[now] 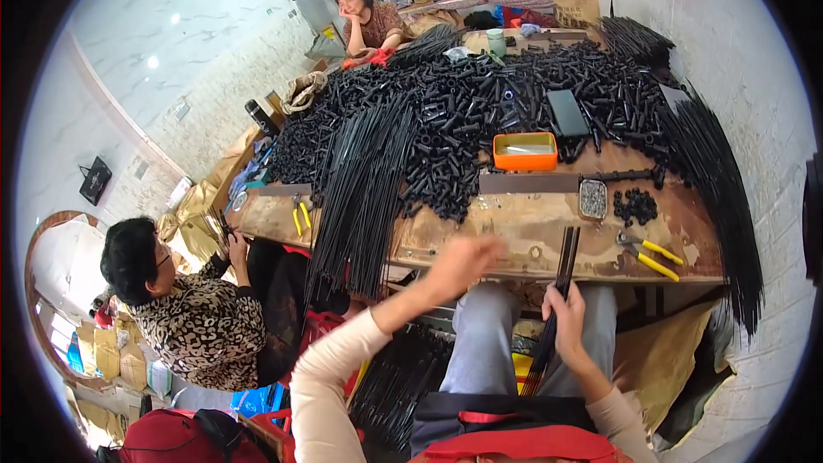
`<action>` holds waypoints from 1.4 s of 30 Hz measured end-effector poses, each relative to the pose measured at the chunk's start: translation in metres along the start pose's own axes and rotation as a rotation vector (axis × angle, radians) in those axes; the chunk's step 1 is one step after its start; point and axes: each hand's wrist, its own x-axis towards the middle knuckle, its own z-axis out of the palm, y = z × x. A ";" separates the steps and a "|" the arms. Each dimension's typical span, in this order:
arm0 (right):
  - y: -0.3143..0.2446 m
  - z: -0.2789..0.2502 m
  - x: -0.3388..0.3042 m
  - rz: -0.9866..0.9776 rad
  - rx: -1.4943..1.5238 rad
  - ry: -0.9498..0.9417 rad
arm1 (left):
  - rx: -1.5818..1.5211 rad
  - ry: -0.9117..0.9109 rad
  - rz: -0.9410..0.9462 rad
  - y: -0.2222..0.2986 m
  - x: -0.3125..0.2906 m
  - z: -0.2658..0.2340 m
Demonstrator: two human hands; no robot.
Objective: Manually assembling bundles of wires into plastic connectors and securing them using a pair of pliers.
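Note:
My right hand [566, 317] grips a bundle of thin black rods [561, 270] that stands nearly upright, its top ends leaning on the front edge of the wooden table [531, 223]. My left hand [463, 261] is raised near that edge and blurred; I cannot see anything in it. A large sheaf of long black rods [364, 189] lies to its left and hangs over the table's front edge. More black rods [394, 386] lie low beside my left knee.
Several short black tubes [480, 103] are heaped across the table. An orange tray [525, 152], a small tin of screws [592, 198], black rings [635, 205] and yellow-handled pliers [650, 255] lie near me. A person in a patterned top [201, 317] works at the left; another sits at the far end [369, 21].

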 end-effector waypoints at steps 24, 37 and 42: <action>0.023 -0.003 0.011 0.075 0.098 0.007 | 0.309 0.085 0.024 -0.151 0.184 -0.069; 0.024 -0.003 0.007 0.040 0.050 0.009 | 0.812 0.247 -0.061 -0.106 0.195 -0.013; 0.019 -0.002 0.007 0.051 0.041 -0.069 | 0.199 0.280 -0.079 -0.057 0.161 -0.080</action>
